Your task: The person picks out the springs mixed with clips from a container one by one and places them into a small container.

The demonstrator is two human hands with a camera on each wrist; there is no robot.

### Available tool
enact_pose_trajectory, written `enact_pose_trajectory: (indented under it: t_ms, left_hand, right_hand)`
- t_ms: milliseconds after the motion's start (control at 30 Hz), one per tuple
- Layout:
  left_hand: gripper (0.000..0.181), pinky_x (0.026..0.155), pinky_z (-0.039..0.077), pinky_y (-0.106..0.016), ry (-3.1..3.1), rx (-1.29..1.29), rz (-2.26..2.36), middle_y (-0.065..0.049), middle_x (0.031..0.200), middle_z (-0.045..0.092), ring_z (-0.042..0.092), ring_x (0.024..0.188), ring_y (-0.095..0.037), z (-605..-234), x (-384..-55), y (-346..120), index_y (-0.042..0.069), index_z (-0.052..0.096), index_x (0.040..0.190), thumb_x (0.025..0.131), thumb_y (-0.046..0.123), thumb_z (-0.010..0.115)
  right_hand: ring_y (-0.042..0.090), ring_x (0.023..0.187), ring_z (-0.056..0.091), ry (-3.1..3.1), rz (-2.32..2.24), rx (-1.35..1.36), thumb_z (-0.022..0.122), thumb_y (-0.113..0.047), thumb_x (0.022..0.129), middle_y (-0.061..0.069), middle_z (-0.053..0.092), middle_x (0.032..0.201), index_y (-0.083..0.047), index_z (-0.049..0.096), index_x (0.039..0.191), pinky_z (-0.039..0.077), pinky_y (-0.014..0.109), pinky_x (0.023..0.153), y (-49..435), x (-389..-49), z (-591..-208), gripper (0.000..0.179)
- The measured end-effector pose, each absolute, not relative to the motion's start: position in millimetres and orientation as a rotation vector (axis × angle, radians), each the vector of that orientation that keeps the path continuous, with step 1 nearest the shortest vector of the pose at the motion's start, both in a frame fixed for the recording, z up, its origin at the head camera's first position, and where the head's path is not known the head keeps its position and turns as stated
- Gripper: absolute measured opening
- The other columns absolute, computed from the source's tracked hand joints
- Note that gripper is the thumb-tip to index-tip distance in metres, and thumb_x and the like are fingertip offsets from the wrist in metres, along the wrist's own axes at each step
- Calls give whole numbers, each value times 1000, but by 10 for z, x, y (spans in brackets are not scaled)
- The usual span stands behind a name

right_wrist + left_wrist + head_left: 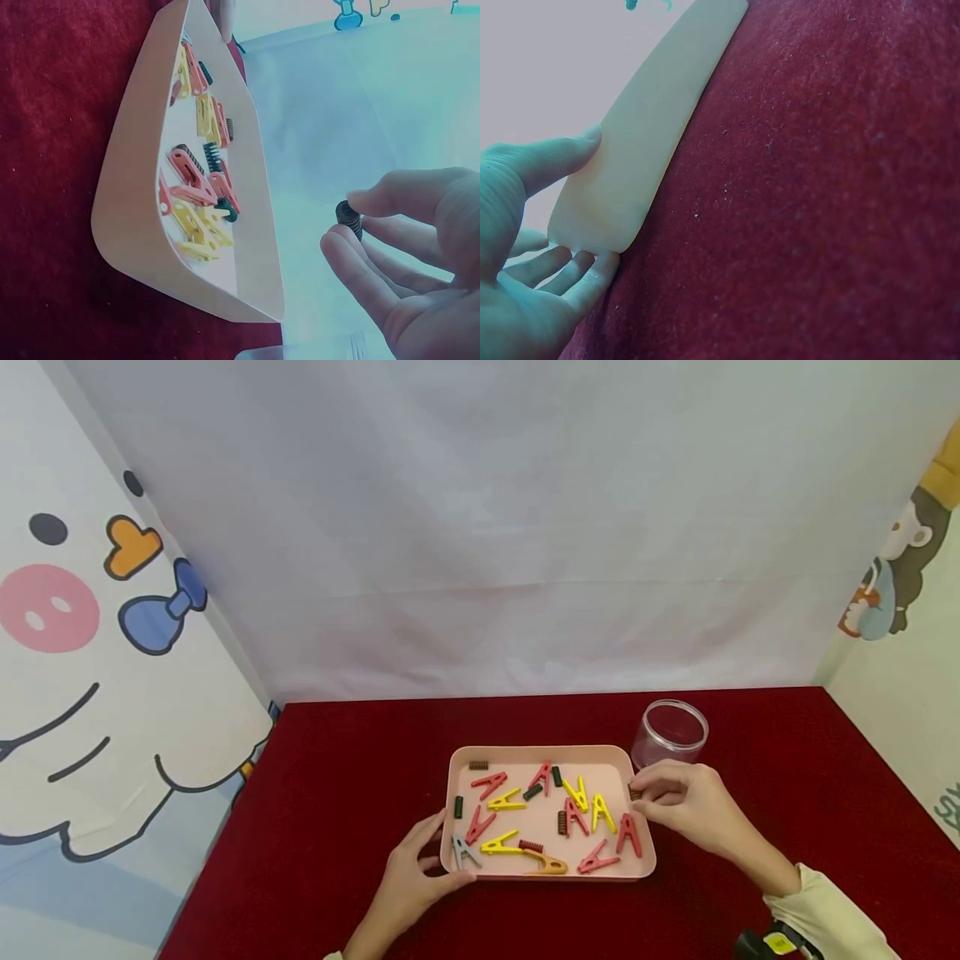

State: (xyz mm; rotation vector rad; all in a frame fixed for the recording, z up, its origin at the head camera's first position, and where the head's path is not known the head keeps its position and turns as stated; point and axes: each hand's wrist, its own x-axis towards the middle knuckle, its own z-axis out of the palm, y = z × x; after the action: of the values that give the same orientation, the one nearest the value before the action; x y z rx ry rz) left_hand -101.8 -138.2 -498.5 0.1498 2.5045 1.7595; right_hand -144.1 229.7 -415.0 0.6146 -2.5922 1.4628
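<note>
A pink tray holds red, yellow, grey and orange plastic clips and several small coil springs. My left hand grips its near left corner; in the left wrist view the thumb lies along one wall and the fingers wrap the end. Over the tray's right rim, my right hand pinches a dark coil spring between thumb and fingers. In the right wrist view that spring is held up, apart from the tray. Among the clips lie a dark spring at the left and a reddish spring near the front.
A clear round jar, without a lid, stands behind my right hand, just off the tray's far right corner. Dark red cloth covers the table. A white curtain hangs behind it, with printed cartoon panels on both sides.
</note>
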Motion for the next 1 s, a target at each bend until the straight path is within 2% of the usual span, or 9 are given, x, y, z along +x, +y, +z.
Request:
enact_pose_trajectory:
  t_ms: [600, 1000]
  left_hand:
    - [88, 79, 51, -23, 2499, 141, 1752, -10, 137, 45, 47, 116, -27, -4980, -1010, -1381, 12, 41, 144, 69, 24, 86]
    - [87, 78, 52, -24, 2475, 150, 1796, -11, 138, 44, 48, 116, -28, -4974, -1015, -1379, 12, 41, 143, 69, 22, 86]
  right_hand:
    - [7, 72, 64, -2633, 1378, 542, 76, 2, 75, 9, 69, 86, 2, 70, 91, 54, 22, 62, 2489, -1581, -4070, 17]
    - [7, 72, 64, -2611, 1417, 536, 75, 3, 75, 15, 68, 87, 4, 70, 91, 54, 21, 62, 2539, -1647, -4034, 17]
